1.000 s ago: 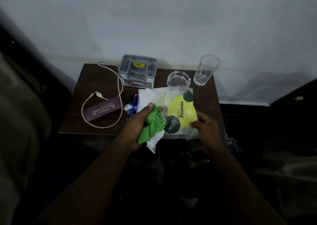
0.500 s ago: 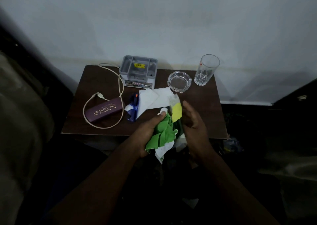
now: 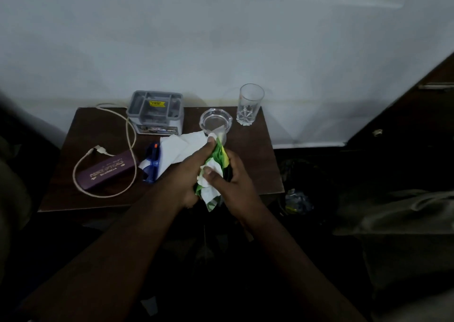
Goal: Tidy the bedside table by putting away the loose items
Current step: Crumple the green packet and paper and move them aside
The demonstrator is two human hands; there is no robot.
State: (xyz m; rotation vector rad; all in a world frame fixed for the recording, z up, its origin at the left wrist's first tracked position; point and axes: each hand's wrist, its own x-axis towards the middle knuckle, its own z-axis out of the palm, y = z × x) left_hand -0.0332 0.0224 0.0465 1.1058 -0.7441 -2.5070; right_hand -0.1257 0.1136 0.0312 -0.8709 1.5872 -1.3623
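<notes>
Both hands (image 3: 196, 171) clutch crumpled wrappers (image 3: 213, 174); ashtray (image 3: 215, 123), tissue (image 3: 179, 147) just behind.

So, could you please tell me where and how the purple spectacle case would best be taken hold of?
Probably across the two long sides of the purple spectacle case near its middle, coming down from above. It lies flat on the bedside table, a long narrow box. The white cable loops around it and its plug lies at the far edge, so lift straight up.
</notes>
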